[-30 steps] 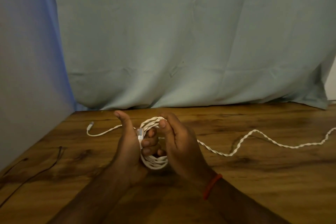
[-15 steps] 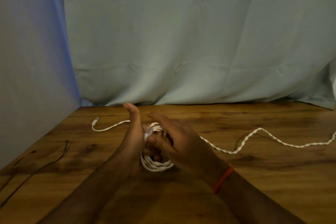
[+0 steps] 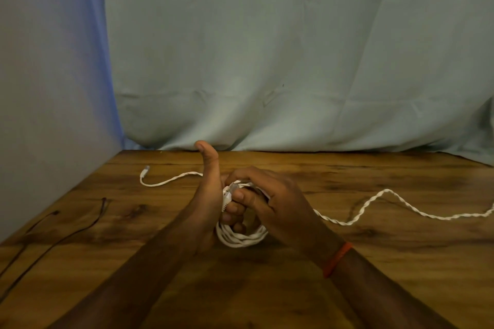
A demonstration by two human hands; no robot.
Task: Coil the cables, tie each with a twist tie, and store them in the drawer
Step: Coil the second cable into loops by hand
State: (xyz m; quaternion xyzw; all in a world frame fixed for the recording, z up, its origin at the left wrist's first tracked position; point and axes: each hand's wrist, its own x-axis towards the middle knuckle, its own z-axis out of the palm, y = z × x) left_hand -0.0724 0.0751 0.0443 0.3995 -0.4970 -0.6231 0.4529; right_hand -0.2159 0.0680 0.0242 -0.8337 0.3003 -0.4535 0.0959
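Left hand (image 3: 207,211) grips the coiled white twisted cable (image 3: 242,239), right hand (image 3: 278,208) clasps its top; loose tail (image 3: 387,191) runs rightward over brown wooden surface (image 3: 401,262), right hand nearer.

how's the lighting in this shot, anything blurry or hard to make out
Head view: dim warm light, no glare; the left hand and right hand are underexposed, so their fingers on the white cable merge. Head view: a blue cast on the left wall; the black cable nearly vanishes into the dark table.
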